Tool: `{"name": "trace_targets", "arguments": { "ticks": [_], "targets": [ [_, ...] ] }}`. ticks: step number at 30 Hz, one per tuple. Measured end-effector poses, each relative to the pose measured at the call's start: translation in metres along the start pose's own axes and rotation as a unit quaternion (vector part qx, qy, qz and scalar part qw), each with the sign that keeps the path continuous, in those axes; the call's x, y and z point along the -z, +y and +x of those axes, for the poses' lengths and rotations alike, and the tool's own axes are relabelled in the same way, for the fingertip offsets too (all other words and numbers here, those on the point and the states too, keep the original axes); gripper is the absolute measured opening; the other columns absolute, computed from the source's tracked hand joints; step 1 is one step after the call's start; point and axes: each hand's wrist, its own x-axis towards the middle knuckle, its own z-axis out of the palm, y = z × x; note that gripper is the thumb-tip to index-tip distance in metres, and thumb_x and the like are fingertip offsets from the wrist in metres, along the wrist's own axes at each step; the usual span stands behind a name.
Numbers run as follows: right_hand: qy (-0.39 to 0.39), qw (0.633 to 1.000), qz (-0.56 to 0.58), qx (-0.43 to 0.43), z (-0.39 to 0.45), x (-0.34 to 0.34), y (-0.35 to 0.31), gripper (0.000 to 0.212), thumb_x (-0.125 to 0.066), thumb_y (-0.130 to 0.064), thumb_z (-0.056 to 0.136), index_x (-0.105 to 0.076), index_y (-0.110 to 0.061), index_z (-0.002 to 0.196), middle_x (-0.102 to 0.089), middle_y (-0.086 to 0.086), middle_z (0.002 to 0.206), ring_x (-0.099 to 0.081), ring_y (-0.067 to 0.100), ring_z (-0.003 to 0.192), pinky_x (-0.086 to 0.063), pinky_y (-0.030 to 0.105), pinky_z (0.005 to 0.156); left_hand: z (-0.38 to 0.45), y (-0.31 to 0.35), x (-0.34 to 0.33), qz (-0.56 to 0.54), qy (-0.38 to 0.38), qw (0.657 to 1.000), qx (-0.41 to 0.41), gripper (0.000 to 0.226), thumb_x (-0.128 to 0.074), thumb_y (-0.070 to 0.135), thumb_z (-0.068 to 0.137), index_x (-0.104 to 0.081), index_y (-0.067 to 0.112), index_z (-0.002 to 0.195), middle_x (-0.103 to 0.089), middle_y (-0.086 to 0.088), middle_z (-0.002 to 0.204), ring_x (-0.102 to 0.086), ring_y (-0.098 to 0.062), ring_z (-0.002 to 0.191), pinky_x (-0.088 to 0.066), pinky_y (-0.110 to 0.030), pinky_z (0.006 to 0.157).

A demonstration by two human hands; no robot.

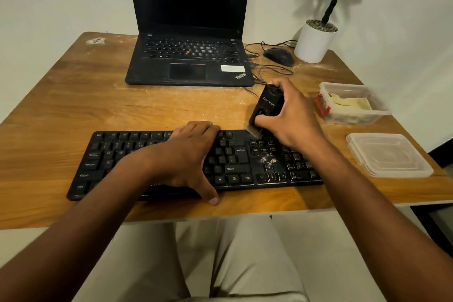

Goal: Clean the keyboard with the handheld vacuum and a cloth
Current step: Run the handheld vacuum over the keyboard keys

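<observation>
A black full-size keyboard [242, 162] lies along the near edge of the wooden table [73, 105], with pale crumbs above its arrow keys. My left hand [188, 154] rests flat on the keyboard's middle, fingers spread, thumb over the front edge. My right hand [291, 115] grips a small black handheld vacuum [268, 103], tilted, its brush nozzle touching the keyboard's top edge above the navigation keys. A yellowish cloth [350, 103] lies inside a clear plastic container [382, 113] to the right.
An open black laptop [188, 56] stands behind the keyboard. A wired mouse [279, 56] and cables lie right of it, beside a white plant pot [313, 44]. The container's clear lid [389, 154] lies at the table's right edge. Dust streaks mark the tabletop.
</observation>
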Motion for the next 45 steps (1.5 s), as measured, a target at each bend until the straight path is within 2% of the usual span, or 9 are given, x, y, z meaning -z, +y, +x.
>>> {"name": "trace_targets", "arguments": {
  "ticks": [5, 10, 17, 22, 28, 33, 38, 42, 45],
  "targets": [
    [0.023, 0.997, -0.08, 0.005, 0.006, 0.024, 0.012, 0.08, -0.088, -0.021, 0.069, -0.045, -0.033, 0.136, -0.063, -0.005, 0.111, -0.064, 0.022, 0.1, -0.057, 0.036, 0.079, -0.001, 0.0, -0.001, 0.0, 0.002, 1.0, -0.006, 0.146, -0.087, 0.067, 0.053, 0.007, 0.028, 0.158, -0.002, 0.011, 0.162, 0.002, -0.013, 0.149, 0.004, -0.031, 0.111],
    [-0.07, 0.995, -0.004, 0.077, -0.011, 0.015, 0.001, 0.071, -0.085, -0.012, 0.078, -0.046, -0.038, 0.131, -0.058, -0.015, 0.106, -0.061, 0.001, 0.088, -0.053, 0.013, 0.055, -0.001, 0.0, 0.0, 0.001, -0.002, 1.0, 0.0, 0.146, -0.086, 0.067, 0.053, 0.008, 0.029, 0.158, 0.0, 0.011, 0.162, 0.003, -0.014, 0.149, 0.002, -0.036, 0.117],
    [-0.083, 0.98, -0.119, 0.133, 0.002, 0.033, 0.007, 0.073, -0.086, -0.015, 0.076, -0.047, -0.038, 0.133, -0.061, -0.009, 0.104, -0.063, 0.014, 0.091, -0.048, 0.017, 0.066, 0.0, -0.001, -0.001, 0.008, 0.001, 1.0, -0.004, 0.148, -0.086, 0.069, 0.052, 0.009, 0.028, 0.158, 0.0, 0.01, 0.163, 0.005, -0.014, 0.15, 0.005, -0.033, 0.114],
    [-0.107, 0.984, -0.044, 0.132, -0.007, 0.022, 0.004, 0.068, -0.086, -0.013, 0.077, -0.05, -0.036, 0.13, -0.061, -0.018, 0.104, -0.059, -0.007, 0.091, -0.049, 0.004, 0.064, 0.0, -0.003, -0.002, 0.007, 0.0, 1.0, -0.005, 0.148, -0.085, 0.07, 0.053, 0.011, 0.028, 0.158, 0.004, 0.012, 0.163, 0.008, -0.013, 0.149, 0.007, -0.031, 0.11],
    [-0.084, 0.988, -0.06, 0.111, 0.007, 0.031, 0.015, 0.073, -0.086, -0.014, 0.076, -0.047, -0.04, 0.132, -0.063, -0.009, 0.111, -0.065, 0.013, 0.096, -0.051, 0.016, 0.068, 0.001, -0.004, -0.003, 0.013, -0.001, 1.0, -0.005, 0.149, -0.084, 0.072, 0.052, 0.011, 0.028, 0.158, 0.005, 0.012, 0.163, 0.008, -0.013, 0.15, 0.005, -0.035, 0.116],
    [-0.102, 0.986, -0.028, 0.133, -0.003, 0.019, 0.011, 0.069, -0.085, -0.012, 0.078, -0.049, -0.036, 0.131, -0.06, -0.02, 0.103, -0.058, -0.011, 0.089, -0.048, 0.003, 0.063, 0.004, -0.008, -0.005, 0.016, 0.001, 1.0, -0.007, 0.15, -0.082, 0.076, 0.048, 0.01, 0.031, 0.157, 0.002, 0.013, 0.162, 0.006, -0.013, 0.15, 0.003, -0.037, 0.118],
    [-0.097, 0.988, -0.034, 0.118, 0.004, 0.032, 0.019, 0.07, -0.087, -0.014, 0.076, -0.047, -0.043, 0.126, -0.062, -0.015, 0.109, -0.065, 0.008, 0.098, -0.052, 0.014, 0.07, 0.003, -0.007, -0.004, 0.012, 0.002, 1.0, -0.01, 0.149, -0.083, 0.073, 0.05, 0.009, 0.029, 0.158, 0.002, 0.013, 0.162, 0.006, -0.013, 0.149, 0.005, -0.033, 0.115],
    [-0.115, 0.984, -0.02, 0.132, 0.001, 0.024, 0.015, 0.068, -0.086, -0.011, 0.077, -0.048, -0.041, 0.124, -0.062, -0.017, 0.106, -0.06, -0.007, 0.094, -0.05, 0.007, 0.068, 0.002, -0.005, -0.003, 0.011, -0.001, 1.0, -0.008, 0.148, -0.084, 0.072, 0.052, 0.011, 0.028, 0.157, 0.003, 0.012, 0.162, 0.007, -0.013, 0.149, 0.004, -0.035, 0.117],
    [-0.127, 0.983, -0.037, 0.125, 0.004, 0.037, 0.023, 0.069, -0.087, -0.012, 0.076, -0.048, -0.041, 0.126, -0.063, -0.01, 0.111, -0.065, 0.008, 0.098, -0.052, 0.017, 0.071, 0.002, -0.004, -0.003, 0.013, -0.002, 1.0, -0.009, 0.148, -0.084, 0.072, 0.052, 0.011, 0.029, 0.157, 0.003, 0.012, 0.162, 0.007, -0.013, 0.15, 0.003, -0.036, 0.118]
  ]
}}
